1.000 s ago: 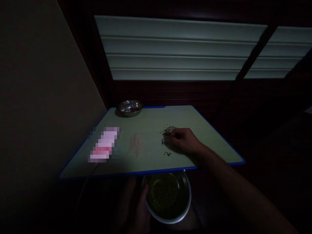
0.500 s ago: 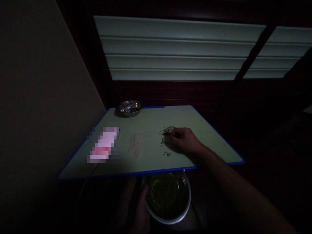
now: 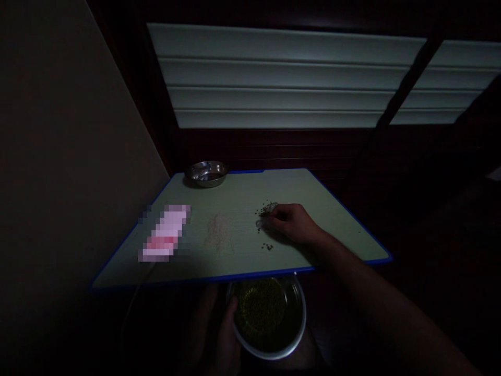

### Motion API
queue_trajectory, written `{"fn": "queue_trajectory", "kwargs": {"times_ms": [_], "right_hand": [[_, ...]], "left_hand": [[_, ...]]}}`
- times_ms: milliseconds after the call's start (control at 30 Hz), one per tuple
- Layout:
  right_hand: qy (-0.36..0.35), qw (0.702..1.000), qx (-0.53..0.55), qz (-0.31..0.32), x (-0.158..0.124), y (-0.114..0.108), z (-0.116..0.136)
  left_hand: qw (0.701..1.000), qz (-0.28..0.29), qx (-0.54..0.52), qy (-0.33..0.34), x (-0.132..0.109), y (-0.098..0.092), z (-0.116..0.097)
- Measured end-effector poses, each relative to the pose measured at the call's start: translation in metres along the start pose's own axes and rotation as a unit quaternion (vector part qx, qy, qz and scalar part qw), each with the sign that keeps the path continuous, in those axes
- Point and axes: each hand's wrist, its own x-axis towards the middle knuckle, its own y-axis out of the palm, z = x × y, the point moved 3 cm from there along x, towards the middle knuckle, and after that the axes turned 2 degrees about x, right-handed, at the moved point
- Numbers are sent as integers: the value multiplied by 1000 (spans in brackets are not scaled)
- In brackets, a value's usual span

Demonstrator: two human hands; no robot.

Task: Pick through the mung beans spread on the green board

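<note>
My left hand (image 3: 227,334) grips the left rim of a metal bowl (image 3: 274,356) below the board's front edge; small dark greenish grains (image 3: 261,308) lie inside it. My right hand (image 3: 287,222) is over the light green board (image 3: 309,183), its fingers pinched together at a scatter of small dark grains (image 3: 267,209). A small pale, clear-looking thing shows at its fingertips, too dim to make out. Nearer the front edge lie several dark grains (image 3: 267,246). A pile of pale grains (image 3: 219,232) sits left of them.
A shallow metal bowl (image 3: 206,175) stands at the board's back left corner. A blurred-out pink and white object (image 3: 166,232) lies on the left, with a cable (image 3: 136,297) hanging over the front edge. Behind the board is a dark wooden frame with pale slats (image 3: 274,78).
My right hand has shifted slightly left, with its fingertips still low by the dark grains. My left hand and the bowl it holds look unchanged.
</note>
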Motion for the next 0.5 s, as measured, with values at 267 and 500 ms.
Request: {"fn": "queue_trajectory", "kwargs": {"times_ms": [267,500], "right_hand": [[-14,997,41,64,8,3,4],[-12,989,40,142,20,1,13]], "left_hand": [[1000,8,16,11,1,0,0],[999,21,20,-13,6,-8,9]]}}
